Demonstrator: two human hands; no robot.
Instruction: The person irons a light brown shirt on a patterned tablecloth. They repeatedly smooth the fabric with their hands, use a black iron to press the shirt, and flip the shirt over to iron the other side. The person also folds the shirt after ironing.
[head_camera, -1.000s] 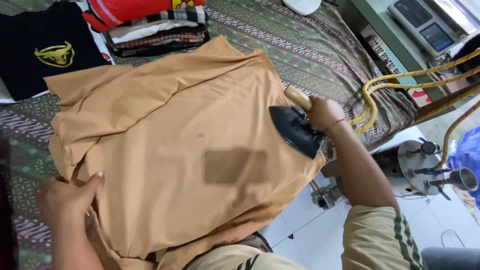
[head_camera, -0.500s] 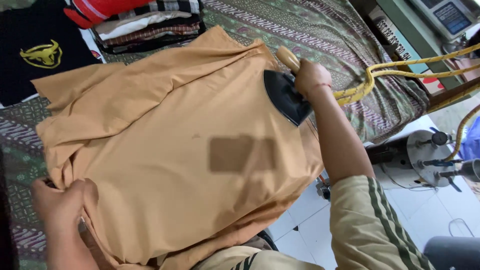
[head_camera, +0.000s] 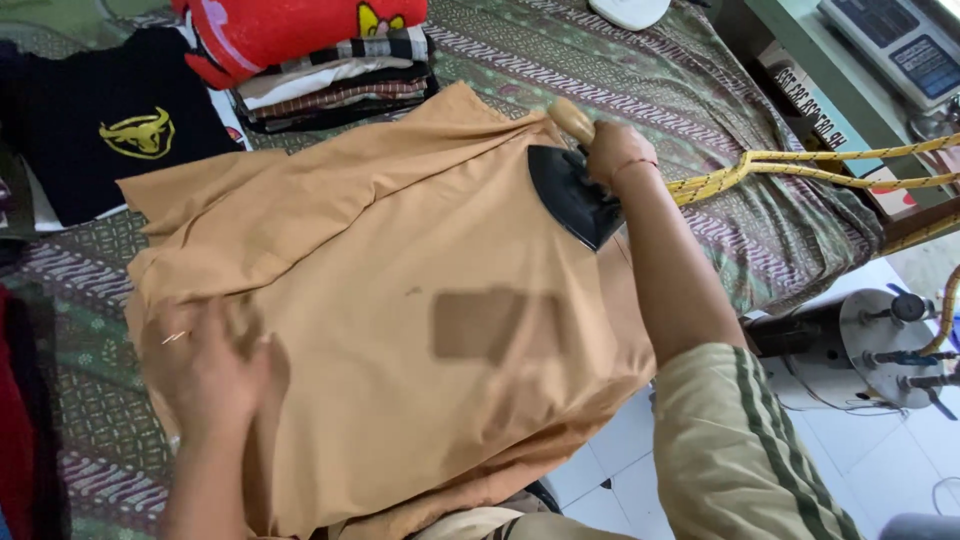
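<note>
Two hands work one tan cotton garment (head_camera: 400, 300) spread across the patterned ironing pad (head_camera: 760, 170). The right hand (head_camera: 615, 150), fingers wrapped round the wooden handle, has pushed the black-soled iron (head_camera: 572, 195) toward the pad's far edge; the left hand (head_camera: 205, 365), fingers spread flat, has slid inward, pinning the cloth.

- Tan shirt (head_camera: 400, 300), spread flat over patterned cloth, darker square patch near middle, edges rumpled at left.
- Black iron (head_camera: 572, 195), wooden handle, resting on shirt's upper right part.
</note>
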